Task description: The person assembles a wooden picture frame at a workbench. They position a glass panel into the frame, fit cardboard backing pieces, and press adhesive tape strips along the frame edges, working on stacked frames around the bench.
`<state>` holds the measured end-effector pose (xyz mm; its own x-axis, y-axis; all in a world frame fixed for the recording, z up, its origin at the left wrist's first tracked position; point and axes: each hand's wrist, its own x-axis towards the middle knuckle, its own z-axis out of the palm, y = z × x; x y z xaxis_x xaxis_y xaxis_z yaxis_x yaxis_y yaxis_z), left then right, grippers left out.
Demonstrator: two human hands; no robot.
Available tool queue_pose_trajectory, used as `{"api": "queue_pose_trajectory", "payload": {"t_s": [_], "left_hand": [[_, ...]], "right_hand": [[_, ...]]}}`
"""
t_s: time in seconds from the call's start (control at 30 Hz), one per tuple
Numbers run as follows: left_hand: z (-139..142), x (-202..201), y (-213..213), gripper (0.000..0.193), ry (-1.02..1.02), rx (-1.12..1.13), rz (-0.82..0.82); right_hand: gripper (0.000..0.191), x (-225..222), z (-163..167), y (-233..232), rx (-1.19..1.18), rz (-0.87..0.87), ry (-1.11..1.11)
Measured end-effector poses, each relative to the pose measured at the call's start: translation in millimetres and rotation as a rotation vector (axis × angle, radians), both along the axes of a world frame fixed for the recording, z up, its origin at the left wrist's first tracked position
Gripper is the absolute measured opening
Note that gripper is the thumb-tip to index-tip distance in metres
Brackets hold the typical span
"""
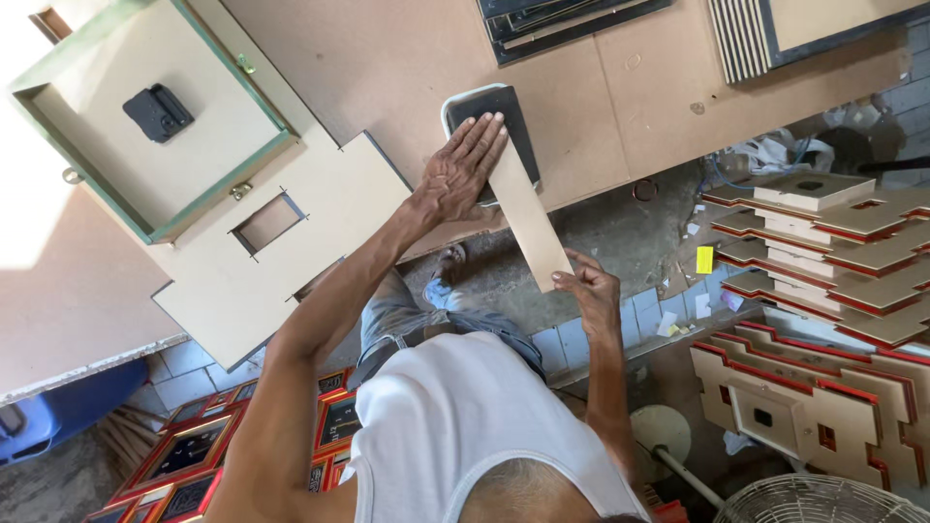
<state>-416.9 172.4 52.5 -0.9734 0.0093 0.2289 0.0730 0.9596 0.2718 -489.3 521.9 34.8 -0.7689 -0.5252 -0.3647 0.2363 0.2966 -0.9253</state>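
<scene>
— Where are the hands?

— The left hand lies flat, fingers spread and released, pressing on the far part of a narrow fibreboard strip. Its fingertips reach onto a dark rectangular block with a pale rim, which sits under the strip's far end on the workbench.

— And the other?

— The right hand pinches the strip's near end, thumb and fingers closed on its corner. That end sticks out past the bench edge, over the floor.

— What's round about?

— At ten o'clock from the left hand there's a green-edged shallow box frame, back up, with a black clock movement fixed in the middle. Just under it, at nine o'clock, lies a stepped fibreboard panel with a rectangular cut-out. At one o'clock, at the bench's far edge, dark frames are stacked. At three to four o'clock from the right hand stand piles of stepped, red-edged panels. Down at seven o'clock, on the floor, finished red and gold framed pieces lie flat, and a blue tub sits beside them.
</scene>
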Motion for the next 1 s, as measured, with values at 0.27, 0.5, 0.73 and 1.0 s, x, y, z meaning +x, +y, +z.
{"api": "queue_pose_trajectory", "payload": {"t_s": [0.27, 0.5, 0.73, 1.0], "left_hand": [[-20.9, -10.2, 1.9, 0.126, -0.151, -0.261, 0.025], [63.9, 39.0, -15.9, 0.124, -0.068, 0.304, -0.082], [104.7, 186.8, -52.0, 0.044, 0.219, 0.561, -0.061], [20.1, 384.8, -71.6, 0.02, 0.236, 0.38, 0.762]], "right_hand": [[0.018, 9.6, 14.0, -14.6, -0.13, -0.168, -0.04], [0.009, 36.6, 157.4, -96.5, -0.082, 0.196, 0.624], [0.021, 95.3, 222.5, -233.4, -0.129, 1.042, 1.002], [0.023, 79.2, 99.2, -360.6, -0.126, 1.323, 0.578]]}}
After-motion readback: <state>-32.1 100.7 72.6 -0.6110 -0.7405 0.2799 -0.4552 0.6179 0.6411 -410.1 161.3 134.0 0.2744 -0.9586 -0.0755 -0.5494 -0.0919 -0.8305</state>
